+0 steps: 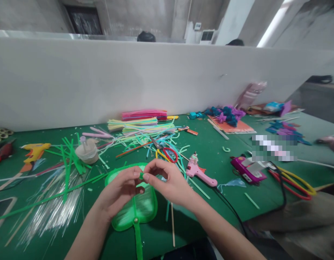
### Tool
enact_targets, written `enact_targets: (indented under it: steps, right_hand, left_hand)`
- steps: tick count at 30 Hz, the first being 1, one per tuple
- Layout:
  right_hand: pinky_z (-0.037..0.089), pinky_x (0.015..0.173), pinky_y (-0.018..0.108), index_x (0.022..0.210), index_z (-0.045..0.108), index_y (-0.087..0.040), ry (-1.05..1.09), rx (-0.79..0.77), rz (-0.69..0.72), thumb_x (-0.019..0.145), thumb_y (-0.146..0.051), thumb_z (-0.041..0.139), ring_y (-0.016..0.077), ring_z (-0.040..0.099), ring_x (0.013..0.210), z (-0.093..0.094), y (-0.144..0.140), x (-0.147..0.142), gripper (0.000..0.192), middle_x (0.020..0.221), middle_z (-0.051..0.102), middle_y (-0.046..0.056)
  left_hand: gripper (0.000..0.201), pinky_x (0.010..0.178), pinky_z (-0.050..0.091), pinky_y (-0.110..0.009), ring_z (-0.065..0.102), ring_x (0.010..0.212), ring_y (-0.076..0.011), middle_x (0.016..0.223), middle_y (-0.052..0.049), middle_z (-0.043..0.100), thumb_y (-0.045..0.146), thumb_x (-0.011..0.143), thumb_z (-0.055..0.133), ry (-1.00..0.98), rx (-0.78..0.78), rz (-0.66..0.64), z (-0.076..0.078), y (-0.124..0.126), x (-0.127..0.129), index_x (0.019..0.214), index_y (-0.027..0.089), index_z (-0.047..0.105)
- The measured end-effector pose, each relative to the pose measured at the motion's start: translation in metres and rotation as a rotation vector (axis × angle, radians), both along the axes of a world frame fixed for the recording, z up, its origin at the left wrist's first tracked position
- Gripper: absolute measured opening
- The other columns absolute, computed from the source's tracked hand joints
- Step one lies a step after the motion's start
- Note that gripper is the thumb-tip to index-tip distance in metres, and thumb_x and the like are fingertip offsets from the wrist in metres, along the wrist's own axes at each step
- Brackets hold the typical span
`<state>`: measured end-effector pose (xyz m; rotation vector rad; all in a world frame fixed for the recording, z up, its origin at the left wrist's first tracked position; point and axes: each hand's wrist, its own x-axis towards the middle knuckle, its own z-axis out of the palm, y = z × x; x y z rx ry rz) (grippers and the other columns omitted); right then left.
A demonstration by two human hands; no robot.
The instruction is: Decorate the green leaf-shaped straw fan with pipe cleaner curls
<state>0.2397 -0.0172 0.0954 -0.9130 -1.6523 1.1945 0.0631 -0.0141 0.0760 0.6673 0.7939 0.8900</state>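
In the head view my left hand (pixel 119 189) and my right hand (pixel 168 180) meet fingertip to fingertip. Between their thumbs and forefingers they pinch a small piece of green chenille stem (pixel 141 176), mostly covered by the fingers. Under them lies a green-edged hand fan (pixel 144 207) with a green handle (pixel 138 240) and a small round bead where handle and fan meet. Beyond my right hand are scissors (pixel 170 154) with red and yellow handles. To the right of that hand a pink glue gun (pixel 200 173) rests on the table.
Bundles of chenille stems (pixel 145 124) lie against the white partition (pixel 156 79). At left are a yellow glue gun (pixel 35 151), a small tub (pixel 87 153) and clear thin rods (pixel 58 202). A purple power strip (pixel 246 169) with cables sits at right, near another person's leg (pixel 299 220).
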Motion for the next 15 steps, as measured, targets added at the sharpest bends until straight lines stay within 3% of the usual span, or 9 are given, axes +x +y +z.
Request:
enact_targets:
  steps: [8, 15]
  right_hand:
    - [0.051, 0.066, 0.026, 0.084, 0.063, -0.018, -0.04, 0.022, 0.03, 0.085, -0.017, 0.059, 0.0136, 0.062, 0.072, 0.0012, -0.0002, 0.0008, 0.004, 0.077, 0.066, 0.0]
    - [0.049, 0.066, 0.026, 0.082, 0.064, -0.018, -0.087, 0.018, -0.012, 0.084, -0.017, 0.059, 0.0136, 0.063, 0.069, -0.0052, 0.0019, -0.0001, 0.006, 0.073, 0.066, 0.0]
  left_hand:
    - [0.008, 0.058, 0.046, -0.024, 0.053, 0.073, -0.0158, 0.08, -0.005, 0.058, 0.024, 0.071, 0.068, 0.024, -0.022, -0.149, -0.0051, 0.0047, 0.0, 0.078, 0.019, 0.069]
    - [0.013, 0.061, 0.048, -0.025, 0.056, 0.073, -0.0147, 0.08, -0.002, 0.059, 0.023, 0.071, 0.069, 0.032, -0.088, -0.134, -0.003, 0.0084, 0.0029, 0.083, 0.018, 0.07]
